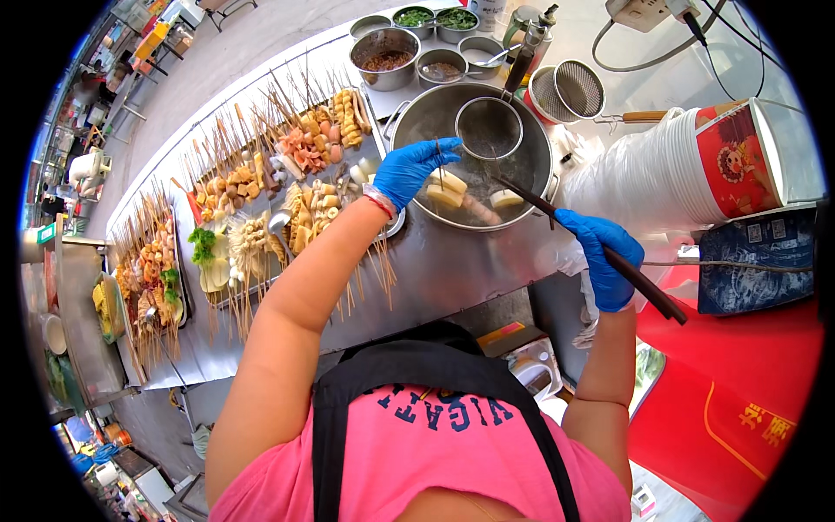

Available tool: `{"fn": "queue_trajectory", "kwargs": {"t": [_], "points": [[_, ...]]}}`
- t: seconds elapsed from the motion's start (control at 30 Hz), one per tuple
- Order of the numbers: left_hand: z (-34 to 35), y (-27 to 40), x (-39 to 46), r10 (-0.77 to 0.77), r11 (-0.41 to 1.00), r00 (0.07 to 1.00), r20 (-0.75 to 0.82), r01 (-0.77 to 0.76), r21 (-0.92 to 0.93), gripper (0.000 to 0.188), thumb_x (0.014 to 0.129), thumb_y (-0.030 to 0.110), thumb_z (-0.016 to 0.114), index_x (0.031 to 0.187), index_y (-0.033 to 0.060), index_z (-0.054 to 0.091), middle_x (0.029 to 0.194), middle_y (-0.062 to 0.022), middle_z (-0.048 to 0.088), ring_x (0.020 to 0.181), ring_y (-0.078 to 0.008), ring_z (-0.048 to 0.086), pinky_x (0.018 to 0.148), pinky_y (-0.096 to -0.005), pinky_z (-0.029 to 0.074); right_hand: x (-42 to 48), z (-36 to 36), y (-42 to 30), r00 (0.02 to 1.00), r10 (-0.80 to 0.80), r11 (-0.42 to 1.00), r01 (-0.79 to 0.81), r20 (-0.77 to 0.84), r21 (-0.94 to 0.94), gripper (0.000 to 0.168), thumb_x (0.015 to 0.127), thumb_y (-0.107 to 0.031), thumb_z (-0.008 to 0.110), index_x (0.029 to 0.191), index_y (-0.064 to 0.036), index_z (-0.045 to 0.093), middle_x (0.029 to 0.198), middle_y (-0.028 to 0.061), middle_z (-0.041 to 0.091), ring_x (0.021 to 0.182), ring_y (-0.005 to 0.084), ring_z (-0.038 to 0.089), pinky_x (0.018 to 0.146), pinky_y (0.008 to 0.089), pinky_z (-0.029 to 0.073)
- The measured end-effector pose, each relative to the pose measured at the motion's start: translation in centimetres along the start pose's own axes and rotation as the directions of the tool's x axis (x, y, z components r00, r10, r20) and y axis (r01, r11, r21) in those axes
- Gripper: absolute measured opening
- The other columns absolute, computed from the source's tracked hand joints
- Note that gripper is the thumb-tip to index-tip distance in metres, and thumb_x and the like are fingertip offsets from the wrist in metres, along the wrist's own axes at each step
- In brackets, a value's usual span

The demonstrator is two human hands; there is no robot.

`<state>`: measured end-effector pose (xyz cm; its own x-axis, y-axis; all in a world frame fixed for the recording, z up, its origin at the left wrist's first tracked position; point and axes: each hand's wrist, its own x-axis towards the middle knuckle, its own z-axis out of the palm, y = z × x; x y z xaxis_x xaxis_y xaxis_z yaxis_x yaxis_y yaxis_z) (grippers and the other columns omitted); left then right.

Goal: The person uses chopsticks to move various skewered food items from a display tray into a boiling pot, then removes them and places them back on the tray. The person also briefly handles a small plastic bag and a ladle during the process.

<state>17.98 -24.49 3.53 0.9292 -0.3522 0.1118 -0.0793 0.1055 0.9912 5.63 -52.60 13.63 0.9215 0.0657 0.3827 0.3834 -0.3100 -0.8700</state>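
Observation:
A large steel pot (417, 117) of cloudy liquid stands before me. My left hand (417, 169), in a blue glove, is over its left side, fingers pinched on a thin wooden skewer (441, 155) by pale round slices (446, 194). My right hand (603, 254), also gloved in blue, grips long dark chopsticks (626, 271) whose tips reach into the pot. Near the tips float another pale slice (506, 198) and a pinkish sausage-like piece (481, 210). A strainer (489, 128) with a dark handle hangs at the pot's back rim.
Trays of skewered food (261, 241) fill the counter at left. Steel bowls of sauce (386, 59) and greens (414, 16) stand behind the pot. Mesh strainers (579, 89) and a bagged stack of paper cups (642, 169) are at right. The counter's front edge runs below my arms.

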Motion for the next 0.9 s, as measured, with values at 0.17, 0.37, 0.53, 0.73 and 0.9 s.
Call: {"fn": "queue_trajectory", "kwargs": {"t": [0.17, 0.37, 0.53, 0.73, 0.9], "points": [[2.4, 0.3, 1.0, -0.078, 0.924, 0.993, 0.088, 0.039, 0.381, 0.048, 0.086, 0.004, 0.055, 0.132, 0.0044, 0.039, 0.103, -0.0064, 0.061, 0.092, -0.0147, 0.060, 0.082, -0.0274, 0.048, -0.8, 2.4, -1.2, 0.988, -0.153, 0.987, 0.151, -0.023, -0.056, 0.018, 0.081, -0.008, 0.062, 0.098, -0.002, 0.064, 0.094, 0.0122, 0.066, 0.084, 0.0218, 0.065, 0.077, 0.0282, 0.050], [3.0, 0.2, 2.2, -0.015, 0.978, 0.999, 0.035, 0.007, 0.208, 0.023, 0.087, 0.007, 0.052, 0.109, 0.0053, 0.060, 0.097, -0.0077, 0.064, 0.083, -0.0143, 0.059, 0.079, -0.0265, 0.047, -1.8, 3.5, -2.1, 0.974, -0.199, 0.948, 0.219, 0.107, -0.231, 0.024, 0.081, -0.010, 0.062, 0.104, -0.004, 0.063, 0.097, 0.0121, 0.065, 0.087, 0.0244, 0.065, 0.076, 0.0279, 0.050], [3.1, 3.1, 2.4, 0.060, 0.857, 0.997, -0.049, -0.026, 0.514, 0.022, 0.089, 0.022, 0.053, 0.105, 0.0122, 0.064, 0.094, -0.0114, 0.064, 0.088, -0.0189, 0.061, 0.079, -0.0296, 0.045, -3.3, 1.4, -3.1, 0.958, -0.179, 0.977, 0.200, -0.226, 0.075, 0.016, 0.087, -0.014, 0.056, 0.087, 0.001, 0.061, 0.092, 0.0214, 0.064, 0.081, 0.0291, 0.064, 0.072, 0.0351, 0.052], [1.4, 8.2, 2.4, 0.050, 0.999, 0.977, -0.206, -0.045, 0.031, 0.021, 0.092, 0.007, 0.042, 0.103, -0.0022, 0.058, 0.100, -0.0087, 0.064, 0.093, -0.0157, 0.060, 0.087, -0.0272, 0.046, -6.3, -1.6, -2.1, 0.850, 0.018, 1.000, -0.010, -0.526, 0.019, 0.046, 0.092, -0.036, 0.044, 0.086, 0.006, 0.061, 0.088, 0.0205, 0.065, 0.071, 0.0240, 0.064, 0.057, 0.0280, 0.051], [-2.0, 13.0, 2.2, 0.183, 0.982, 0.928, -0.326, -0.191, 0.009, 0.025, 0.093, 0.011, 0.041, 0.102, -0.0050, 0.058, 0.102, -0.0172, 0.062, 0.093, -0.0252, 0.062, 0.085, -0.0342, 0.050, -6.8, -0.6, -1.5, 0.826, 0.094, 0.995, -0.101, -0.555, 0.018, 0.053, 0.092, -0.040, 0.041, 0.091, 0.008, 0.063, 0.089, 0.0193, 0.065, 0.069, 0.0214, 0.063, 0.057, 0.0268, 0.050]]}}
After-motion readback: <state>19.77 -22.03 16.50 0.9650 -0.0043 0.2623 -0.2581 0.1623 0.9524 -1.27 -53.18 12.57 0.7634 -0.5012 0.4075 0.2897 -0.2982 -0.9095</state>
